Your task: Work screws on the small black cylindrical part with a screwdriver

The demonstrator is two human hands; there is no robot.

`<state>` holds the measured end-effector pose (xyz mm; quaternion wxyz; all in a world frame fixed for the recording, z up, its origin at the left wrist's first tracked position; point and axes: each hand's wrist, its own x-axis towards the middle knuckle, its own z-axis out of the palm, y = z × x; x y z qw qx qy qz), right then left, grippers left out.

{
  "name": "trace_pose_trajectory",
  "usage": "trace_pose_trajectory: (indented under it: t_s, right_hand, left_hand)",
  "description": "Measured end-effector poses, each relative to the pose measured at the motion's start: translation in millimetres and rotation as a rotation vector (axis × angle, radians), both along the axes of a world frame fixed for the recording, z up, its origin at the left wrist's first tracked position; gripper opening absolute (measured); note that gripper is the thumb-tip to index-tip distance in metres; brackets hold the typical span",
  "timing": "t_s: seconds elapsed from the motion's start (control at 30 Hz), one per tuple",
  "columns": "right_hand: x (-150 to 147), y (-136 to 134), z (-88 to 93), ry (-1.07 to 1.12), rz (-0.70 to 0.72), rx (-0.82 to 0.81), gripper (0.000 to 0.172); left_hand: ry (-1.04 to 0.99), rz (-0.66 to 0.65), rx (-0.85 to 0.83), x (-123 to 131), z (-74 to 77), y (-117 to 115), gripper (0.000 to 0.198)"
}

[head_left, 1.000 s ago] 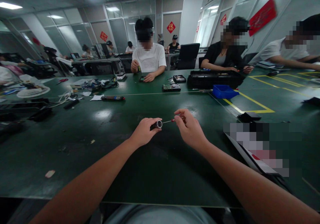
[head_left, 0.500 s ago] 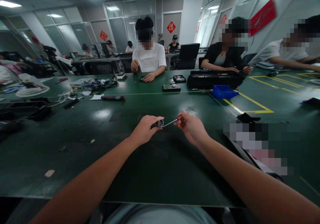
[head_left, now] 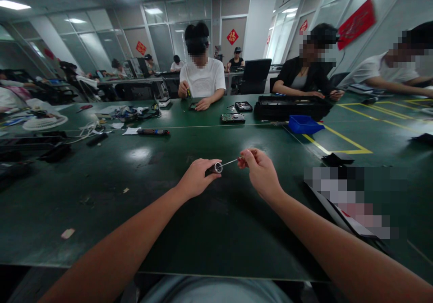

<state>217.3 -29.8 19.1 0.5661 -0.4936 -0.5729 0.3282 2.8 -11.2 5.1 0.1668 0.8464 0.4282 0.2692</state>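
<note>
My left hand (head_left: 196, 176) is closed around a dark cylindrical part (head_left: 218, 167) with a round silver rim. Its ringed end faces right, and my fingers cover most of its body. My right hand (head_left: 259, 167) pinches a screwdriver (head_left: 230, 162) with a thin metal shaft. Only a bit of its reddish handle shows between the fingers. The shaft slants down to the left, and its tip lies at the open end of the cylinder. Whether the tip touches anything inside is too small to tell. Both hands are above the green table (head_left: 203, 240).
Opened hard drives (head_left: 232, 118), a blue tray (head_left: 305, 124) and a long black casing (head_left: 292, 108) lie farther back. A dark pen-shaped tool (head_left: 153, 132) is on the left, near tangled cables (head_left: 131, 112). Co-workers sit across the table. A partly blurred flat item (head_left: 352, 219) lies at right.
The screwdriver tip has moved from the cylinder's lower edge up into its open end. My right hand has turned slightly, and the shaft lies flatter. My left hand stays nearly in place.
</note>
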Motion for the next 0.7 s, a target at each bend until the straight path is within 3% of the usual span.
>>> trace_pose_trajectory:
  t_s: [0.27,0.53,0.7]
  right_hand:
    - [2.9,-9.9,14.0,-0.384,-0.176,0.054,0.046]
    - [2.4,-14.0,13.4,-0.428,-0.002,0.185,0.018]
    - [3.5,-16.6,15.1,-0.432,0.072,0.255,0.012]
  left_hand:
    - [0.007,0.025,-0.002,-1.1,-1.1,-0.5,0.042]
    - [-0.010,0.022,-0.013,-3.3,-6.3,1.9,0.043]
    - [-0.003,0.023,-0.020,-3.7,-6.4,1.5,0.043]
